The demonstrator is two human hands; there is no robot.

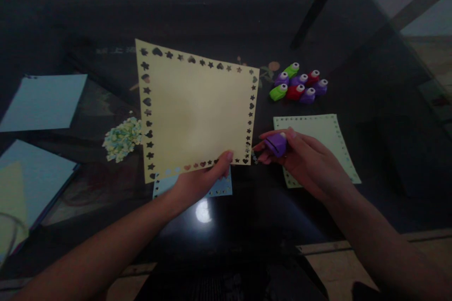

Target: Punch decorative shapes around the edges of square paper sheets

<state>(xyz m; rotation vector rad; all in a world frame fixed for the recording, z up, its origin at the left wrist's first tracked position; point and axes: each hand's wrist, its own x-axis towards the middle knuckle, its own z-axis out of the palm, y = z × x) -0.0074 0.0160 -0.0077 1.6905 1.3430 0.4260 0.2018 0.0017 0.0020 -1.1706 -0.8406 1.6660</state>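
Note:
My left hand grips the lower edge of a yellow sheet of paper, thumb on the front and fingers behind. Cut-out hearts, stars and other small shapes run along all its edges. To the right of the sheet, my right hand holds a purple craft punch between thumb and fingers, its slot turned toward the sheet's lower right corner but apart from it. Partly hidden under the raised sheet lies a blue sheet with punched edges. Beneath my right hand rests a pale green sheet with a punched border.
Several green, purple and red craft punches stand grouped at the back right. A pile of tiny paper cut-outs lies left of the yellow sheet. Blue papers and a stack with a yellow piece occupy the left of the dark glossy table.

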